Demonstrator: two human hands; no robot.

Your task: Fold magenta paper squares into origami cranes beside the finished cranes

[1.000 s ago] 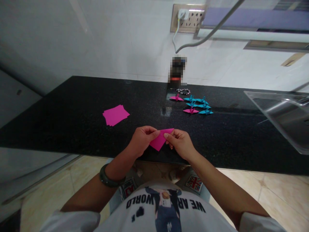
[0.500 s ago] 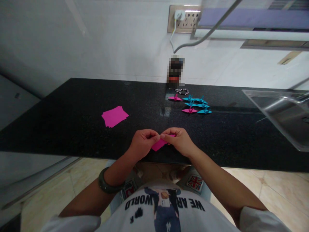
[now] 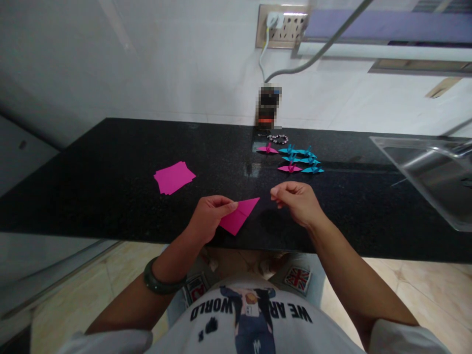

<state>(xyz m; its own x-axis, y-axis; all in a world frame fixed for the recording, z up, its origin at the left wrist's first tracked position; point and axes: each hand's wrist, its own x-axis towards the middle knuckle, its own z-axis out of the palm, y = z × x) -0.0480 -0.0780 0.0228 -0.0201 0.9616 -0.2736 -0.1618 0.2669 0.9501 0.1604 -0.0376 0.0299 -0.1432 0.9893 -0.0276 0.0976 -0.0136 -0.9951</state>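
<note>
Bright pink paper, folded into a flat, pointed shape with a crease line across it (image 3: 241, 216), is in the person's left hand (image 3: 209, 216), near the front edge of a glossy black, speckled stone countertop (image 3: 110, 196). That hand is clamped on the sheet's left part, thumb lying on top and the other fingers mostly hidden; one sharp corner points up and to the right, another down toward the person. Whether the paper rests on the stone or is lifted just above it, I cannot tell.

To its right, apart from the paper, is the right hand (image 3: 298, 202). Its fingers are curled inward with the thumb close to them; whether the tips meet, I cannot tell, and nothing shows between them.

Farther left and back on the counter lies a loose stack of bright pink paper sheets (image 3: 174, 178), corners fanned out of line. Beyond the right hand sits a cluster of small folded paper birds: five turquoise-blue birds (image 3: 312, 170) and two pink birds (image 3: 289, 169). Just behind them lies a ring of dark and pale beads (image 3: 278, 139), near a blurred dark object (image 3: 269, 105) by the wall. At far right is a stainless-steel sink (image 3: 438, 182).
</note>
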